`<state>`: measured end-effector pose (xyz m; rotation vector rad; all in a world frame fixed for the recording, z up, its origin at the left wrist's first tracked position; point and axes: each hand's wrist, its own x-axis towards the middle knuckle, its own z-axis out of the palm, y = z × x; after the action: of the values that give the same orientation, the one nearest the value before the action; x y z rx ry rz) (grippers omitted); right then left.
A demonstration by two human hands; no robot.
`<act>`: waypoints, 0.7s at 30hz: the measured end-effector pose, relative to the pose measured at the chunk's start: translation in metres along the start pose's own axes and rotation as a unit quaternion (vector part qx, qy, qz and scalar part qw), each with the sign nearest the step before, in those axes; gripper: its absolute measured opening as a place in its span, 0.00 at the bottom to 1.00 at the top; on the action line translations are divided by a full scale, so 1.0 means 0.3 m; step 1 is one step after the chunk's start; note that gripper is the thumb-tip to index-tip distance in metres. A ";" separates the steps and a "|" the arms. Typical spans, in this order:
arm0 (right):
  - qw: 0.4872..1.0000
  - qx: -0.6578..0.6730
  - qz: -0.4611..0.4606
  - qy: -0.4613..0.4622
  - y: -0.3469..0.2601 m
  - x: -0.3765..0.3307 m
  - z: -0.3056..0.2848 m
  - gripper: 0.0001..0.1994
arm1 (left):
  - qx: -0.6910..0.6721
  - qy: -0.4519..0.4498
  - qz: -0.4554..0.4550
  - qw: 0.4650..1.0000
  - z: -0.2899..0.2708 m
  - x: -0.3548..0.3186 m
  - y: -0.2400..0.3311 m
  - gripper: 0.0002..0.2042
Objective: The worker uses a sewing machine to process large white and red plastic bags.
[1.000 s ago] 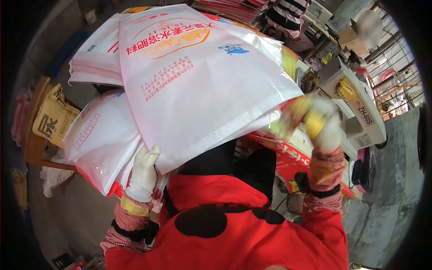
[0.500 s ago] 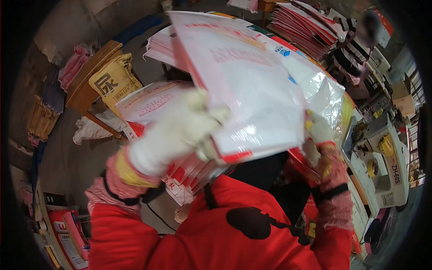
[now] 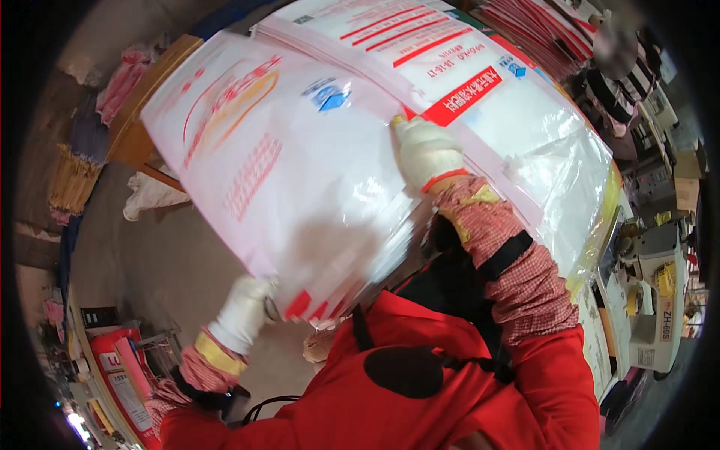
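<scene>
A large white and pink printed packaging bag (image 3: 300,142) lies tilted before me, glossy, its lower edge blurred. At its near left corner, my gloved left hand (image 3: 247,309) is closed on the edge. My right hand (image 3: 427,150), in a white glove, is closed at the bag's right edge; its fingertips are partly hidden. Under and beyond it, a printed white bag with red stripes (image 3: 420,37) lies on the table. Clear, shiny plastic (image 3: 562,172) covers the bags at the right.
Folded red and white bags (image 3: 536,30) are piled at the far right, near a person in stripes (image 3: 622,86). A pale sewing machine (image 3: 656,300) stands to my right. On the left are a wooden table edge (image 3: 139,131) and a shelf with a red package (image 3: 112,352).
The bag has swung from upright in front of me to the left and flattened out. My left hand moved left and down; my right hand moved left and away from me.
</scene>
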<state>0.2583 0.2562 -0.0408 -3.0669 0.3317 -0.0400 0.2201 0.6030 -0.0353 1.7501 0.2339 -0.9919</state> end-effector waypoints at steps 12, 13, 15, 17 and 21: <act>0.966 -0.060 0.081 -0.238 0.081 -0.158 0.422 0.24 | 0.069 0.091 -0.084 0.990 0.174 0.274 -0.438 0.24; 0.964 0.027 0.193 -0.181 0.100 -0.155 0.467 0.24 | 0.110 0.131 -0.052 0.984 0.184 0.300 -0.441 0.24; 0.880 0.181 0.420 -0.127 0.141 -0.160 0.559 0.26 | 0.126 0.189 0.040 0.973 0.214 0.346 -0.449 0.21; 0.976 0.020 0.215 -0.044 0.172 -0.215 0.654 0.25 | 0.152 0.221 0.147 0.952 0.254 0.391 -0.472 0.20; 0.991 -0.096 0.088 0.029 0.213 -0.297 0.714 0.19 | 0.292 0.226 0.230 0.900 0.310 0.460 -0.548 0.16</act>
<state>0.1645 0.2245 -0.2602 -3.2144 0.6453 -0.0959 0.1649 0.5512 -0.2567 2.4288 -0.2133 -0.3002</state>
